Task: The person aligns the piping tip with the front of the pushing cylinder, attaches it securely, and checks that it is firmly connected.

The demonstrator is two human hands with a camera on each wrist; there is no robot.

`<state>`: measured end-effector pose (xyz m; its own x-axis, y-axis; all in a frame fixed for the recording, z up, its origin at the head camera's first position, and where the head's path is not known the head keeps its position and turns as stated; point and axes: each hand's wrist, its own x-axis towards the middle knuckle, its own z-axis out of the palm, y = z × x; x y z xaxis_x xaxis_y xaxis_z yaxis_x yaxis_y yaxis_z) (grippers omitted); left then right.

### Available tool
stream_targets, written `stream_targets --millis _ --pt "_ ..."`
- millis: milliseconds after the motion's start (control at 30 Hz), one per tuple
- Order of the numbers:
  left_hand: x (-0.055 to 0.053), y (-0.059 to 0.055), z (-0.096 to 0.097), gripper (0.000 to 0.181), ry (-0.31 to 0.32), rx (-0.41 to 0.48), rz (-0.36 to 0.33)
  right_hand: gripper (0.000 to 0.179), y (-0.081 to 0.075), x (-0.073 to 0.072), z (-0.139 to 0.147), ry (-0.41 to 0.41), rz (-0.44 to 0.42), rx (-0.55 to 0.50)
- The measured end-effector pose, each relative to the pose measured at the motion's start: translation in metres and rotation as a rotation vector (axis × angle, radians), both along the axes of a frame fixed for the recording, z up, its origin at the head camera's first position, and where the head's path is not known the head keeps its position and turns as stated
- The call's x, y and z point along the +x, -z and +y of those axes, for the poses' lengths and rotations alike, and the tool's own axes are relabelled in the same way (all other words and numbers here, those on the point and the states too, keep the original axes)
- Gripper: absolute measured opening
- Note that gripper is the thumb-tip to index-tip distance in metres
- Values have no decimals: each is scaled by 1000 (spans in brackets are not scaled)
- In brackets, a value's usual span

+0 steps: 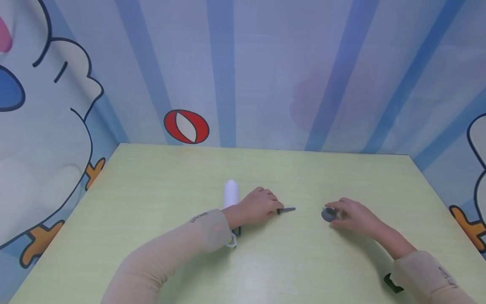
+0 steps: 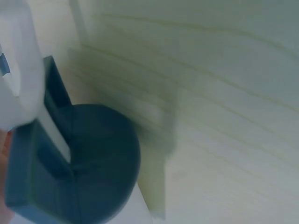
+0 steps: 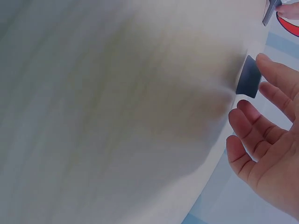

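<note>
Blue striped wall (image 1: 262,84) with a printed red-and-white ball (image 1: 186,126), pale yellow-green table (image 1: 265,270) below. Out on the tabletop, right of centre: small dark grey round piece (image 1: 325,215), roll-like, at the right hand's fingertips. Level with it to the left, well apart: thin grey tool (image 1: 289,209) with a dark grip end, tip pointing toward the round piece.

Step in hand looks like handling these two together. To do it well: keep the round piece steady by its rim, bring the tool over slowly, fingers clear of its tip, which may be sharp.

Right hand (image 1: 355,216): thumb and index curved either side of the round piece, apparently pinching it; other fingers loosely bent, per right wrist view. Left hand (image 1: 260,205): narrow pinch on the tool's dark end. Left wrist view hardly shows its fingers.

Further out: white bottle (image 1: 230,193) behind the left wrist, partly hidden; white loop (image 1: 232,241) and dark blue curved part (image 2: 103,154) near it. Black object (image 1: 392,283) by the right sleeve (image 1: 425,272), can't tell what.
</note>
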<state>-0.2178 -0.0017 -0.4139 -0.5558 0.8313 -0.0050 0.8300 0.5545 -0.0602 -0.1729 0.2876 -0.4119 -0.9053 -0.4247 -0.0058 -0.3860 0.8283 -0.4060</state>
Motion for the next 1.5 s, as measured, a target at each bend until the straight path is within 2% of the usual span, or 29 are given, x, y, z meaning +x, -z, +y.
stream_targets --millis 300,567,733,867,967,1233,1367,1500 --pt "3 1 2 10 -16 66 -72 45 3 -1 0 0 -4 4" --pt "2 2 2 4 11 98 -45 45 5 -2 0 -6 0 -4" --pt "0 1 1 5 9 144 -68 41 7 -4 -1 -2 3 7" --pt "-2 -3 -1 5 -6 185 -119 38 5 -4 -3 17 -4 20" --pt "-3 -6 -4 5 -32 221 -185 38 2 -3 -5 35 -4 25" --pt "-1 -19 -19 4 -156 339 -332 35 -5 -2 -8 57 13 -39" --pt "4 -27 -27 4 -171 449 -387 34 -7 -1 -10 47 31 -92" --pt "7 -29 -34 4 -165 534 -403 34 -11 1 -15 14 43 -168"
